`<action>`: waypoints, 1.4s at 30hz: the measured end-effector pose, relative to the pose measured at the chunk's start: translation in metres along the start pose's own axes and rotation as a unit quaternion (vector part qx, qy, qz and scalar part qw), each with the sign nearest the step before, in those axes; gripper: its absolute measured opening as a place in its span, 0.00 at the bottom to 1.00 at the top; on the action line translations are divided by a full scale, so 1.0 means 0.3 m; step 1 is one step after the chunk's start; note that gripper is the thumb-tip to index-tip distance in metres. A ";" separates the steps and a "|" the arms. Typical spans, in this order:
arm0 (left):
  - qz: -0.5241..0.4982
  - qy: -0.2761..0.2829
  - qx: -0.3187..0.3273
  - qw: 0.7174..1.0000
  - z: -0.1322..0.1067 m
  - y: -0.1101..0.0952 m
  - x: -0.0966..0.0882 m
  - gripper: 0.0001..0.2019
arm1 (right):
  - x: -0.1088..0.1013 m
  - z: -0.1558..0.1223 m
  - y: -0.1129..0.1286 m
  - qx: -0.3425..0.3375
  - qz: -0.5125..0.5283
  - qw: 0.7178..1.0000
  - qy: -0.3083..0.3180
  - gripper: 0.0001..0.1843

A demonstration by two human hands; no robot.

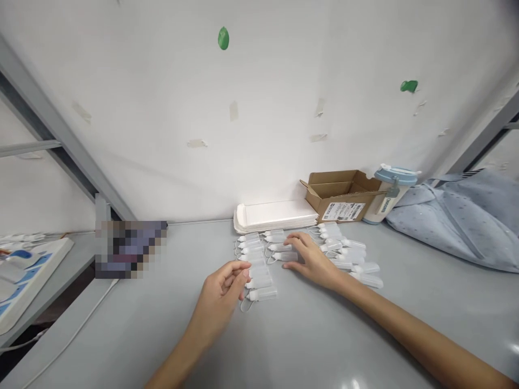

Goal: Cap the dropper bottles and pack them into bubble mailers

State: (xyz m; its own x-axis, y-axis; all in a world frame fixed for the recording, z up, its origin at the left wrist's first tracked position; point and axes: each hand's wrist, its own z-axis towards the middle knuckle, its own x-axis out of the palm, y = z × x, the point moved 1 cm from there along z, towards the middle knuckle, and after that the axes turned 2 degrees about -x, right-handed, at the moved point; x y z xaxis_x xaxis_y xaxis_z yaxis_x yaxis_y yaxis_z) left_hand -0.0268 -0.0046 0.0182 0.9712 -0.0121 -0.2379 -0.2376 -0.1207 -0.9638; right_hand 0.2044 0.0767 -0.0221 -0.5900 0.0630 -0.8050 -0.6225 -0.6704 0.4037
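Small clear plastic bottles with white caps and thin cord loops lie in groups on the grey table. Beside the left column of bottles (263, 293) is my left hand (223, 289), its fingers curled and its thumb near the index fingertip. The fingertips cover the cap ends of some bottles, so what they hold, if anything, is hidden. My right hand (310, 259) rests over the middle group, thumb and fingers apart around the end of one bottle (286, 256). Right of that hand lies a looser group of bottles (352, 252).
Behind the bottles are a stack of flat white pieces (278, 214), an open cardboard box (343, 202) and a blue-lidded cup (391, 194). Blue cloth (458, 221) lies at right. Left are a blurred-out item (132, 248), a white cable (77, 335) and a power strip (32, 281).
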 end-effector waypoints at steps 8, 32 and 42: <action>-0.003 -0.010 0.001 1.000 0.005 0.007 -0.001 0.18 | -0.010 0.007 -0.020 -0.015 -0.034 0.998 0.045 0.14; 0.028 -0.003 -0.006 1.000 0.012 0.022 -0.003 0.18 | -0.218 -0.037 -0.117 -0.007 -0.094 0.995 -0.039 0.11; 0.037 -0.007 -0.014 0.999 0.028 0.032 -0.013 0.19 | -0.338 -0.098 -0.204 0.077 -0.058 0.995 0.026 0.10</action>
State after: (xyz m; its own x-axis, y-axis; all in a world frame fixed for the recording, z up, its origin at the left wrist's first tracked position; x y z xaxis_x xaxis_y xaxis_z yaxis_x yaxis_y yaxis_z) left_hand -0.0329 0.0025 0.0089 0.9508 -0.0076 -0.3096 -0.3073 -0.1482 -0.9400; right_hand 0.3175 0.0896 0.0222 -0.4849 0.0924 -0.8697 -0.7583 -0.5399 0.3654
